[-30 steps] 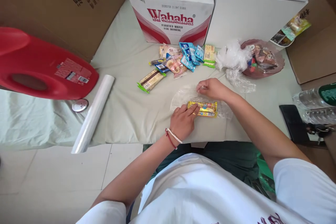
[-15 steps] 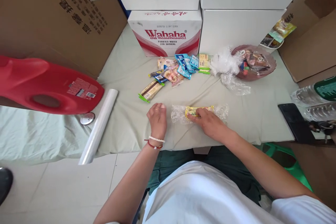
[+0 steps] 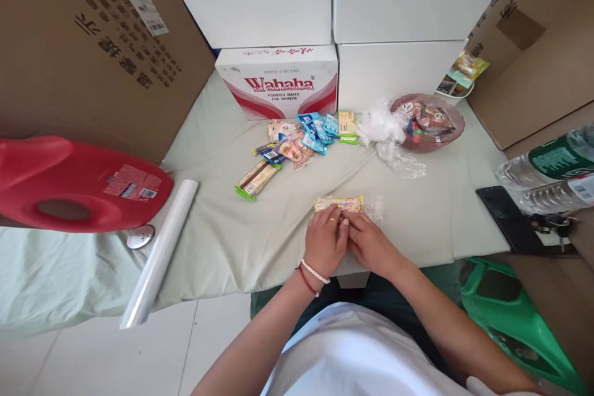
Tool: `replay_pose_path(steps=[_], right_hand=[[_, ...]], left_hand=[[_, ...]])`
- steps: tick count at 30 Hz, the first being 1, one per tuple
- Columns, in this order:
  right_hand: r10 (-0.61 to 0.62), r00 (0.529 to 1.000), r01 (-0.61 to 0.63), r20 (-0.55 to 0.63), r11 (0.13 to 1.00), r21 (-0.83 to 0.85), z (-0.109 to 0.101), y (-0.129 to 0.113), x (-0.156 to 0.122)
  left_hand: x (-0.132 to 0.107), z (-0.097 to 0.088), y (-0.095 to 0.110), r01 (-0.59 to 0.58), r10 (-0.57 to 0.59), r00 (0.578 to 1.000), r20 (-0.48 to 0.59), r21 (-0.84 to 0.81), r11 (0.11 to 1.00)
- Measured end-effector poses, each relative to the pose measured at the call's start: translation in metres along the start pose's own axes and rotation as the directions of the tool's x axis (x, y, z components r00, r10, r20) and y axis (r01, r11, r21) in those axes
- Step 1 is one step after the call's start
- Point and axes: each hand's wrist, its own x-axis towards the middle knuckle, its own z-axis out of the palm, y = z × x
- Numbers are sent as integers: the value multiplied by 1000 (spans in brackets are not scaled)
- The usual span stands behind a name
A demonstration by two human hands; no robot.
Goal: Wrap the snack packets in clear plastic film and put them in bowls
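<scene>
The yellow packet [image 3: 338, 203] lies on the cloth-covered bench [image 3: 427, 219], directly beyond the hands, at their fingertips, its long side running crosswise to the person. Clear plastic film [image 3: 375, 205] extends past its right end.

Left hand [image 3: 325, 240]: palm down, fingers close together and slightly bent, fingertips over the packet's near edge. Right hand [image 3: 372, 244]: fingers bent inward, reaching the same edge, just beside the left hand. Both are at the packet; whether they grasp it or merely press on it cannot be told, the undersides of the fingers being hidden.

Beyond and to the left lies a striped snack pack [image 3: 257, 179], apart from the hands; farther back, blue sachets [image 3: 315, 133] are heaped.
</scene>
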Motion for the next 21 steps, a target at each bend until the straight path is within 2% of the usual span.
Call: replay_pose_path(steps=[2,3,5,6,7,9,11,14,16,18,21], right_hand=[[137,980,-128,-144,989,71,-10,1,-4],[234,939,-222,-254,972,75,-16,3,-4],[378,796,-423,-472,906,13,-27,10,0],[410,740,-508,-533,860,-42,-31,14,4],[437,714,-574,-547,813,-100,-34,18,8],[521,719,-652,-460,735,-187,-36,24,17],[616,724,-686,-310,691,-230,-36,25,22],[668,731,-680,-141,696,-231,-38,21,21],[647,754,-655,-112,726,-211,-41,17,17],[611,779,-626,-144,746,-227,-46,11,17],[545,820,-571,-177,754,-324,-49,0,31]], left_hand=[[-5,7,1,-76,68,996,56,168,983],[-8,10,1,-106,90,993,80,227,968],[-12,13,0,-143,113,987,114,299,943],[-14,14,-1,-152,116,985,128,321,935],[-15,14,-1,-157,115,983,140,337,928],[-16,16,-1,-162,110,981,161,355,921],[-16,17,-1,-169,113,979,170,360,917],[-17,18,-3,-180,129,979,159,361,915],[-17,18,-4,-182,137,979,150,354,917],[-18,18,-5,-189,147,978,146,337,922],[-18,18,-6,-211,173,974,148,311,927]])
